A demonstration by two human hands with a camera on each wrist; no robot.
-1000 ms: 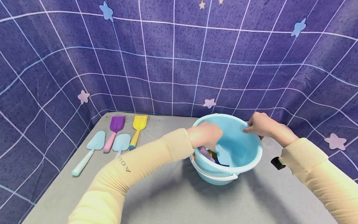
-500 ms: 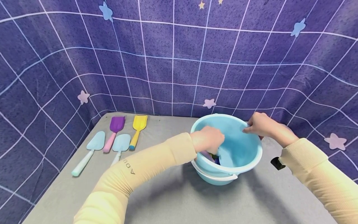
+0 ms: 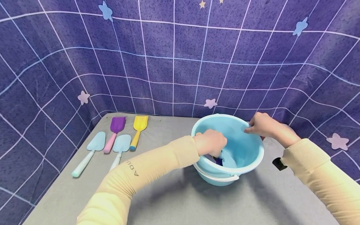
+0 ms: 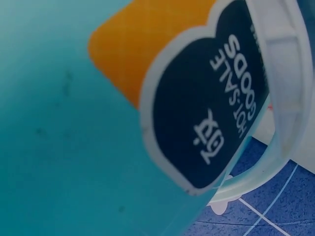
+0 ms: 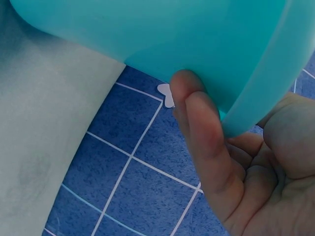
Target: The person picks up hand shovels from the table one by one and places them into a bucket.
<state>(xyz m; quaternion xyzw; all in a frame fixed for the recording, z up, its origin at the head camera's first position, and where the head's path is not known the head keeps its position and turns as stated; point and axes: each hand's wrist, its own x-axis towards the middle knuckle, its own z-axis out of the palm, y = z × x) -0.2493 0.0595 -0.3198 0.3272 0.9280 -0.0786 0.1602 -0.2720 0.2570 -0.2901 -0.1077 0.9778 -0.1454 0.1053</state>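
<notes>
A light blue bucket (image 3: 247, 153) stands on the grey table, its mouth tilted toward me. My right hand (image 3: 262, 126) pinches its far right rim; in the right wrist view, fingers (image 5: 204, 128) lie along the outside wall with the thumb on the other side. Deep in the bucket, my left hand (image 3: 212, 142) is curled at what looks like a light blue toy shovel (image 3: 229, 161), whose handle is hidden. Dark blue and purple pieces (image 3: 218, 161) lie beneath that hand, mostly covered. The left wrist view shows the bucket's wall, a dark label (image 4: 206, 103) and the white bucket handle (image 4: 285, 64).
To the left lie a purple shovel with pink handle (image 3: 117, 124), a yellow shovel (image 3: 140, 124), a light blue trowel (image 3: 97, 142) and a light blue shovel (image 3: 122, 143) partly behind the left sleeve. A purple patterned curtain (image 3: 157, 78) surrounds the table (image 3: 180, 200) at back and sides.
My left hand has moved slightly right and down inside the bucket, and the light blue shovel there has shifted right with it. The right hand and the bucket have stayed put.
</notes>
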